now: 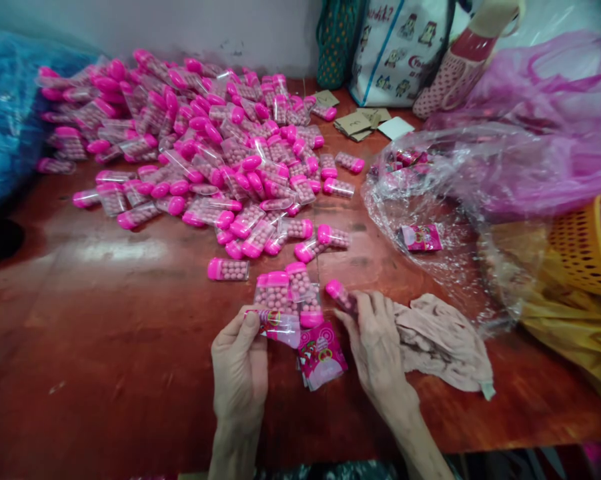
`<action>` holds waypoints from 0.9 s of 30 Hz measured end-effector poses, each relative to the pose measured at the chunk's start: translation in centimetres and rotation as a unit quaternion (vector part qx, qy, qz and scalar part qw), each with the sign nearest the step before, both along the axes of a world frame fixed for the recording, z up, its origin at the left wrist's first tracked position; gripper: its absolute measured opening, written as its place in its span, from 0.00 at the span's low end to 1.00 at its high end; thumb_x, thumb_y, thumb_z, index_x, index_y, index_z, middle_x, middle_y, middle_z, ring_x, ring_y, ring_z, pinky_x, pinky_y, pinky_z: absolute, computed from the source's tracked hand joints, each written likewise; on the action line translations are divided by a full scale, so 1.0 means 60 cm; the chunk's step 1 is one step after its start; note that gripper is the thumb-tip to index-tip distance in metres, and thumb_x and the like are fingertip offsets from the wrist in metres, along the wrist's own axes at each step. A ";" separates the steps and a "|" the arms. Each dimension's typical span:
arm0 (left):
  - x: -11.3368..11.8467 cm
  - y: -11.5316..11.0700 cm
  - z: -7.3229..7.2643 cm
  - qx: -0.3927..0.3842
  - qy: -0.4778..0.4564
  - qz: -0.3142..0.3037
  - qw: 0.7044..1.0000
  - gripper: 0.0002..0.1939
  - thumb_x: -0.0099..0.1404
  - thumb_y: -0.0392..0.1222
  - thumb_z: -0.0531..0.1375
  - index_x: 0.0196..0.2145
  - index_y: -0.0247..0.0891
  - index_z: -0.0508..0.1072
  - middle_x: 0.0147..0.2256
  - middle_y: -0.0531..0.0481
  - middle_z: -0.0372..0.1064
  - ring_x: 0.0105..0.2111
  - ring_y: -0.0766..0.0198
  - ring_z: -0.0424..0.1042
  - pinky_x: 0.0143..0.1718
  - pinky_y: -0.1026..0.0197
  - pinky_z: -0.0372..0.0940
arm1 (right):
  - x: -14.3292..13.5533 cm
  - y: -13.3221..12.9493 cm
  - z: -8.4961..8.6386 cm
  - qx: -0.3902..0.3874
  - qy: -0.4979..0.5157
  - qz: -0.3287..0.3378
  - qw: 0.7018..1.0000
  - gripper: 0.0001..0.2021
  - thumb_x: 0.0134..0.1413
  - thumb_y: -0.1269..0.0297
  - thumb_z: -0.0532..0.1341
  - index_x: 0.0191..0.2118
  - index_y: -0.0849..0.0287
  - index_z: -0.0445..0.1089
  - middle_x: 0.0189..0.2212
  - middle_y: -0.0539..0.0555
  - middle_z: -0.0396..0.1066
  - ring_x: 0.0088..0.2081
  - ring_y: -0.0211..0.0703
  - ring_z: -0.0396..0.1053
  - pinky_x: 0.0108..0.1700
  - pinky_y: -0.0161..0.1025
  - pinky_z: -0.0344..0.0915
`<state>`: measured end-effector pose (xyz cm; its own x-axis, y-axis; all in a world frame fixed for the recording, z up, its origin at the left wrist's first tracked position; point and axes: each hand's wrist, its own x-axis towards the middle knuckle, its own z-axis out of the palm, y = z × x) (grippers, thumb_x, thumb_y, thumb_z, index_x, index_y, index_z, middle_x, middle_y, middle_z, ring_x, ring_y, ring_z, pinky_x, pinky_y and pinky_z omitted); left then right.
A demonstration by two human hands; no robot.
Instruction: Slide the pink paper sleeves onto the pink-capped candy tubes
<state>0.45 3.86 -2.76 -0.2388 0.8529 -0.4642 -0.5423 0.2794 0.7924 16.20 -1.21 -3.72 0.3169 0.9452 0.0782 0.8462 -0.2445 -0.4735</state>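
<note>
My left hand (241, 353) pinches a pink printed plastic sleeve (283, 328) with a see-through part between thumb and fingers. Just right of it lies a small stack of similar pink printed sleeves (322, 355) on the table. My right hand (377, 340) has its thumb and fingers around the lower end of a small clear candy container (337, 292) with a bright pink cap, tilted up to the left. Several such containers filled with pink balls (276, 293) lie together beyond my left hand. A crumpled beige cloth (440, 340) touches the right hand's outer side.
A large heap of pink-capped candy containers (195, 140) covers the table's back left. At right lie a clear plastic bag (460, 267) with printed sleeves, a purple bag (545, 133) and a yellow basket (580, 250). Cardboard pieces (357, 123) and a white tote (400, 53) are behind.
</note>
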 end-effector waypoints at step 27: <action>0.006 -0.002 0.000 0.065 0.083 0.037 0.994 0.03 0.50 0.37 0.67 0.25 0.36 0.78 0.26 0.53 0.73 0.29 0.68 0.70 0.35 0.66 0.66 | -0.044 -0.016 0.063 -0.016 0.385 -0.055 0.921 0.12 0.46 0.66 0.64 0.37 0.57 0.63 0.29 0.49 0.71 0.29 0.40 0.69 0.30 0.33 0.66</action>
<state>0.80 3.73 -2.78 -0.3667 0.8807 -0.2997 -0.4164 0.1327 0.8994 13.55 -2.18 0.03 0.3613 0.9018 -0.2369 0.2321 -0.3331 -0.9139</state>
